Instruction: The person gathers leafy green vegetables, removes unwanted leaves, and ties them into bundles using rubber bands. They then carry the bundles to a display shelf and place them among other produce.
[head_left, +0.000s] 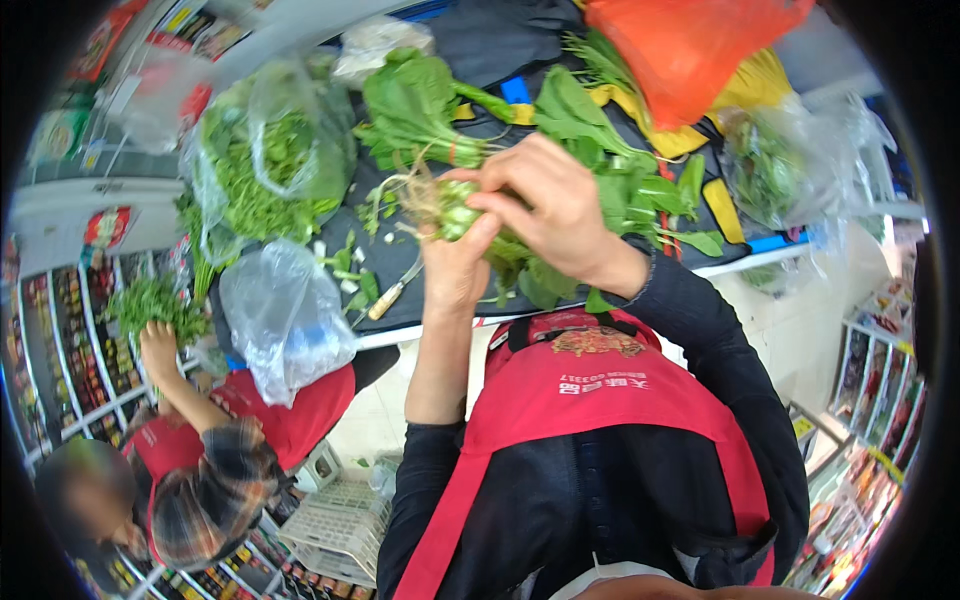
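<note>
My left hand (459, 262) holds a bunch of leafy greens (456, 208) near its pale stems, with stringy roots pointing left and leaves hanging down to the right. The fingers of my right hand (544, 214) are closed on the stems of that bunch from the other side. Just beyond lies a second bunch of greens (420, 112), tied with an orange band. Loose leafy greens (585, 142) lie right of my hands. A small knife (390, 296) with a light handle rests on the dark cloth near the table's front edge, beside cut stem scraps (349, 285).
Clear bags hold curly greens (255, 150) at left and other greens (765, 165) at right. An empty-looking clear bag (285, 315) overhangs the front edge. An orange bag (690, 52) stands at the back. A co-worker's hand (157, 349) holds greens at left, above a plastic crate (337, 525).
</note>
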